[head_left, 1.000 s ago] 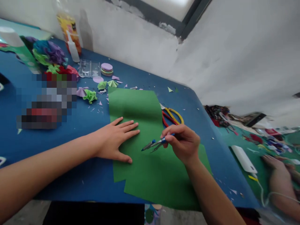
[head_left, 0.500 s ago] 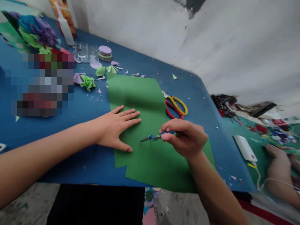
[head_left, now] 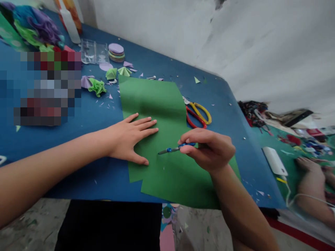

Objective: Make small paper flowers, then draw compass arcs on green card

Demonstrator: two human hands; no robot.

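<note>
A large green paper sheet (head_left: pixel 157 111) lies on the blue table (head_left: pixel 104 181), with a second green sheet partly under it near the front edge. My left hand (head_left: pixel 131 139) rests flat on the sheet's left side, fingers stretched out. My right hand (head_left: pixel 209 150) is closed in a pinch on a small blue-and-metal drawing compass (head_left: pixel 172 149), whose legs look folded together, its tip pointing left just above the paper, a short way from my left thumb.
Red-and-yellow scissors (head_left: pixel 197 115) lie beside the sheet's right edge. Paper flowers (head_left: pixel 39 31), folded paper bits (head_left: pixel 98 85), a stack of paper circles (head_left: pixel 116 52), a clear box (head_left: pixel 94 52) and a bottle (head_left: pixel 69 26) sit at the back left. Another person's foot (head_left: pixel 311 167) and a white power bank (head_left: pixel 274 160) are at right.
The compass legs have closed together in my right hand and it has dropped nearer the paper. My left hand stays flat. The camera has tilted down.
</note>
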